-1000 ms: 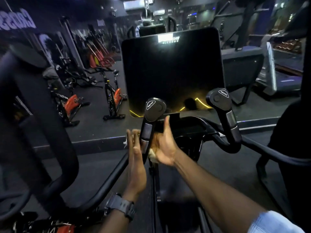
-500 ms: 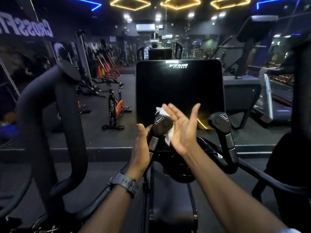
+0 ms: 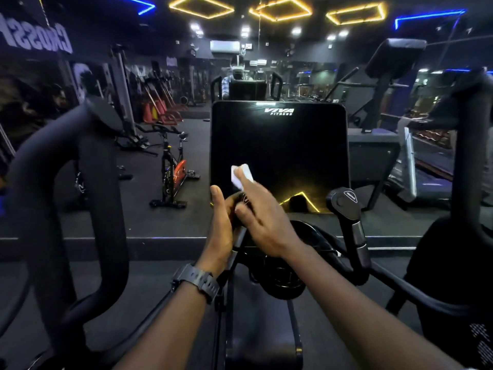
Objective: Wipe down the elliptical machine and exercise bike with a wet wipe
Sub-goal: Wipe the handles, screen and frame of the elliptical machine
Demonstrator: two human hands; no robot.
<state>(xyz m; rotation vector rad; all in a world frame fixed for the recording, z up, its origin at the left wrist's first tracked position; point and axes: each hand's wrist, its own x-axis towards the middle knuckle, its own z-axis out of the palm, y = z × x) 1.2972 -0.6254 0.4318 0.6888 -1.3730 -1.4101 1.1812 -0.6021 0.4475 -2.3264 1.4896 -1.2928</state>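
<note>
I see my left hand (image 3: 221, 222) cupped flat against the left side of the elliptical's near left handle grip, fingers straight, clasping nothing. My right hand (image 3: 262, 222) lies over that grip's top, fingertips pinning the white wet wipe (image 3: 241, 176) before the dark console screen (image 3: 278, 153). An exercise bike (image 3: 173, 169) stands far left.

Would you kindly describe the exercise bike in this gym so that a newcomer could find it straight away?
Start at the large black console screen marked VIVA FITNESS in the middle of the view, then look to its left across the dark floor. There stands the upright black exercise bike on a flat base. Its bright orange flywheel cover sets it apart from the all-black machines around it.
</note>
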